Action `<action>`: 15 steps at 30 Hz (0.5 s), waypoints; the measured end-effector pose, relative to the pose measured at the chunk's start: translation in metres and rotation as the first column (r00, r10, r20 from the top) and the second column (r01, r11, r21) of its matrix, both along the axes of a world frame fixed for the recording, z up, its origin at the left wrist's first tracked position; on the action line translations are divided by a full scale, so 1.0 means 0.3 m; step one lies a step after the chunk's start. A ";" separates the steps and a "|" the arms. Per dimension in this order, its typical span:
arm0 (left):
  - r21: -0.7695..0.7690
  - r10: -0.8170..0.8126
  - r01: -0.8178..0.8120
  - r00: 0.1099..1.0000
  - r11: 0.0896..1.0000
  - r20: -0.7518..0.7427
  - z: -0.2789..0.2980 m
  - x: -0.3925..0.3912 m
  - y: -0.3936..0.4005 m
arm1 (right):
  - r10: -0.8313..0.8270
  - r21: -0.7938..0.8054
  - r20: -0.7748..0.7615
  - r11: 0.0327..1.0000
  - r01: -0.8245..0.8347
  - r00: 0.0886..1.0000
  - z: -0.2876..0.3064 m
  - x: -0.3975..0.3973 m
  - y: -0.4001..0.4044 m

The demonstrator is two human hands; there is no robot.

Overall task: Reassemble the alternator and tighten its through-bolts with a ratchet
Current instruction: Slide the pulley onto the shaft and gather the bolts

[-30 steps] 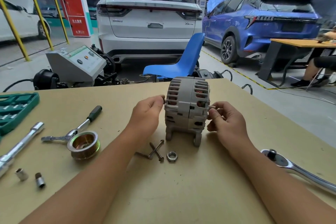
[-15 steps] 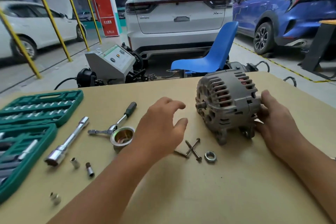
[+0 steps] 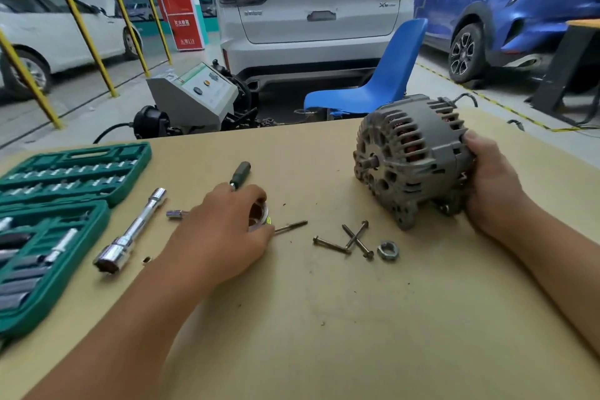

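Head view: your left hand (image 3: 224,230) has dropped onto the pulley (image 3: 259,217) while your right hand (image 3: 490,185) props the alternator (image 3: 412,159).

Half a second ago your left hand hung open over the surface (image 3: 324,318) between the pulley and the alternator; now its fingers (image 3: 256,198) curl round the pulley's rim, with the thumb at the near edge. That suggests the pulley goes on the bare shaft next. Your right hand's fingers wrap the rear of the alternator, which stands tilted at the right of the surface, shaft end turned toward your left. It sits much as it did then; a second ago both hands held it upright. Three through-bolts (image 3: 355,235) and a nut (image 3: 388,250) lie loose just in front of it, so no tightening has begun. The ratchet (image 3: 240,174) lies beyond your left hand, partly hidden.
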State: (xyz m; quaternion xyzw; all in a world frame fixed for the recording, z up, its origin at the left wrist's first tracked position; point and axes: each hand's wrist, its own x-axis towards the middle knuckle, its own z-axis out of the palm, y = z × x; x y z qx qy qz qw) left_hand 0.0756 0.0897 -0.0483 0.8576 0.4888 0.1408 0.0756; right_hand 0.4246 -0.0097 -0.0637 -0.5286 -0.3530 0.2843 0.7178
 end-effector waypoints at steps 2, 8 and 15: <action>0.092 -0.066 0.047 0.974 0.995 0.214 -0.009 0.012 -0.024 | 0.038 -0.043 -0.014 0.998 -0.039 0.999 0.005 0.012 0.010; -0.073 -0.106 0.302 0.538 0.951 0.837 -0.014 0.139 -0.115 | 0.100 -0.079 -0.043 0.992 -0.103 0.994 0.017 -0.004 0.065; -0.084 -0.048 0.306 0.401 0.948 0.915 -0.018 0.336 -0.071 | 0.014 -0.177 0.019 0.984 -0.010 1.000 0.009 -0.045 0.081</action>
